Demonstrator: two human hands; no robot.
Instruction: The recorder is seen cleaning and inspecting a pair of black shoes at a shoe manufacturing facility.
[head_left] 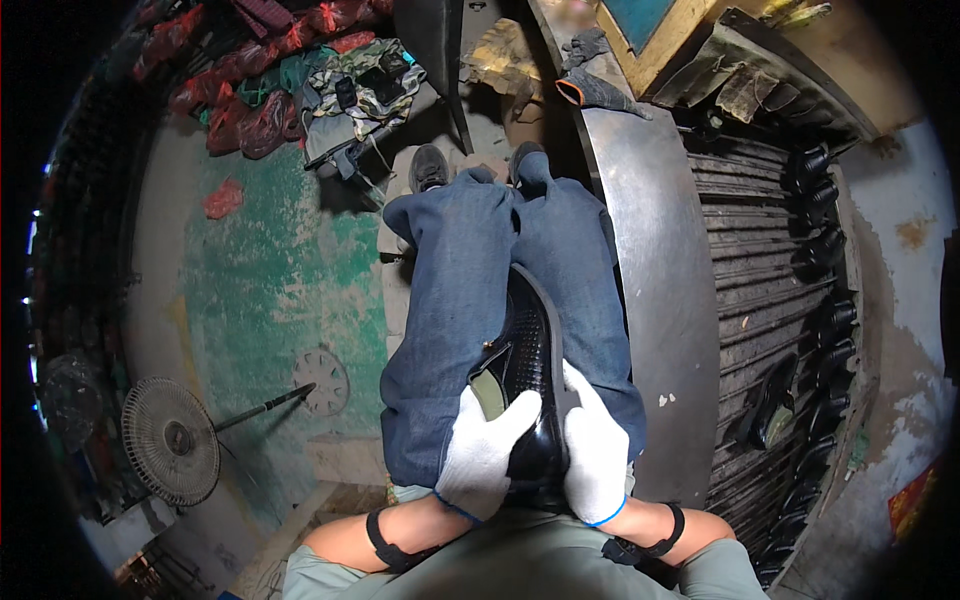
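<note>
A glossy black shoe [532,350] with small perforations lies tilted in my lap, toe pointing away from me and its dark sole edge turned to the right. White knitted gloves cover both hands. My left hand [478,450] grips the heel end, its thumb across the upper beside the olive-coloured lining at the opening. Against the sole side presses my right hand [597,445], fingers along the edge. The fingertips under the shoe are hidden.
To my right runs a metal bench top [665,300], with dark gloves [600,92] at its far end. Beyond it, a slatted rack [755,270] carries several black shoes. On the left stand a fan [172,440], a folded camouflage cloth [370,85] and red plastic bags [262,120].
</note>
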